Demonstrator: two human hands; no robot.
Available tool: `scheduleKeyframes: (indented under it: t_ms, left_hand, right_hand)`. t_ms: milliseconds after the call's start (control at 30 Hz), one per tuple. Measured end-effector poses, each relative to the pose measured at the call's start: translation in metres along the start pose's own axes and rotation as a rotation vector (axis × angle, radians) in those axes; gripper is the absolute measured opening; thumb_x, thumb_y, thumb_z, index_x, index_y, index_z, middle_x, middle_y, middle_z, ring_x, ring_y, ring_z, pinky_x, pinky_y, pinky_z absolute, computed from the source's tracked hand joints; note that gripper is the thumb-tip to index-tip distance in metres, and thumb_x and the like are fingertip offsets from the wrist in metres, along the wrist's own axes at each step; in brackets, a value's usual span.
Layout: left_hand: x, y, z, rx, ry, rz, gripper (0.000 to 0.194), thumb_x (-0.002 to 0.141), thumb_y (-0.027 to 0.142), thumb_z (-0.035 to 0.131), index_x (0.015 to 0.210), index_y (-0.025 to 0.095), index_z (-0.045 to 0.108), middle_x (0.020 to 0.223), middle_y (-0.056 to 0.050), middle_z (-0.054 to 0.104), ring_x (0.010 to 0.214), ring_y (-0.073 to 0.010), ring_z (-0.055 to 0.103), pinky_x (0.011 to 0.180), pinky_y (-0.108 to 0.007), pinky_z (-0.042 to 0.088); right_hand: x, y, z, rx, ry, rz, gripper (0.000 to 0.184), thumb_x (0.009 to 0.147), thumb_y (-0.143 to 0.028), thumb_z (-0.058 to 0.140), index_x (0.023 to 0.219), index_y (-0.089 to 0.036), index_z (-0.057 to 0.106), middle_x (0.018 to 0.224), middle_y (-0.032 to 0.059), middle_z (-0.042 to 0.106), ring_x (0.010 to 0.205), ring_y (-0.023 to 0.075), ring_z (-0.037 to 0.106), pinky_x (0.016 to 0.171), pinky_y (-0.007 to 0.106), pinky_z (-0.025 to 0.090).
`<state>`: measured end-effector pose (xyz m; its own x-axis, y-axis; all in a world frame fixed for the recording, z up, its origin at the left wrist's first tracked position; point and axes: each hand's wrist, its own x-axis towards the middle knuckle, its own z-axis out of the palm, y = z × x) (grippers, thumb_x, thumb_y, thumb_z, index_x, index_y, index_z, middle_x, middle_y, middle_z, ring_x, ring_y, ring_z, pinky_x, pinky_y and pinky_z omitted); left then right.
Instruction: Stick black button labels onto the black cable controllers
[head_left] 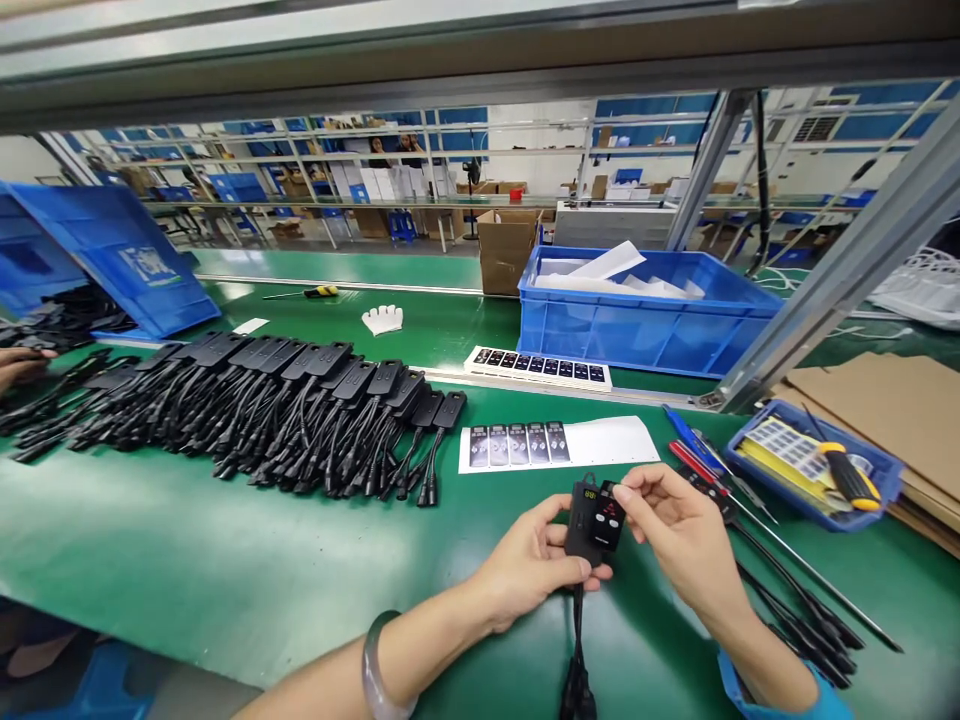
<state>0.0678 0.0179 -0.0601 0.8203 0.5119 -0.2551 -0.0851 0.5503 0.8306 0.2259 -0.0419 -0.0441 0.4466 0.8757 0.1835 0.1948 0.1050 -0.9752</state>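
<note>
In my left hand (529, 555) is a black controller box (578, 525) with a small green-lit display, its black cables (577, 670) hanging down toward me. My right hand (679, 530) pinches a black label (608, 522) at its upper corner. That label, printed with red marks and two pale buttons, overlaps the right part of the box; whether it is stuck down, I cannot tell. Just beyond my hands lies a white backing sheet (607, 442) with several dark labels (517, 444) on its left part.
A long row of black controllers (322, 365) with cables covers the left bench. Beyond the backing sheet is another label strip (538, 368), before a blue bin (622, 335). Screwdrivers (795, 560) and a small blue tray (862, 515) lie right. Another person's hand (21, 366) shows far left.
</note>
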Motion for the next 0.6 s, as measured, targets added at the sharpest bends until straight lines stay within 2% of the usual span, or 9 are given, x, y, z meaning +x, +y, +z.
scheduleKeyframes:
  t_ms: [367,600]
  left_hand:
    - [0.0002,-0.0037,-0.0014,-0.024,-0.057,-0.021,0.051,0.064,0.013,0.074,0.109,0.017,0.051,0.088,-0.009,0.07,0.086,-0.0232,0.068,0.078,-0.035,0.052]
    - [0.0003,-0.0029,-0.0003,0.006,-0.053,-0.02,0.049,0.07,0.027,0.074,0.111,0.017,0.051,0.088,-0.01,0.069,0.088,-0.0239,0.068,0.079,-0.036,0.051]
  right_hand:
    - [-0.0023,0.0035,0.0078,-0.095,-0.028,0.007,0.021,0.076,-0.04,0.066,0.074,-0.02,0.059,0.062,-0.001,0.058,0.051,0.0117,0.051,0.043,0.022,0.043]
    - [-0.0035,0.0023,0.0078,-0.093,-0.019,0.033,0.025,0.074,-0.044,0.067,0.073,-0.02,0.059,0.059,-0.0019,0.056,0.049,0.0121,0.051,0.042,0.022,0.044]
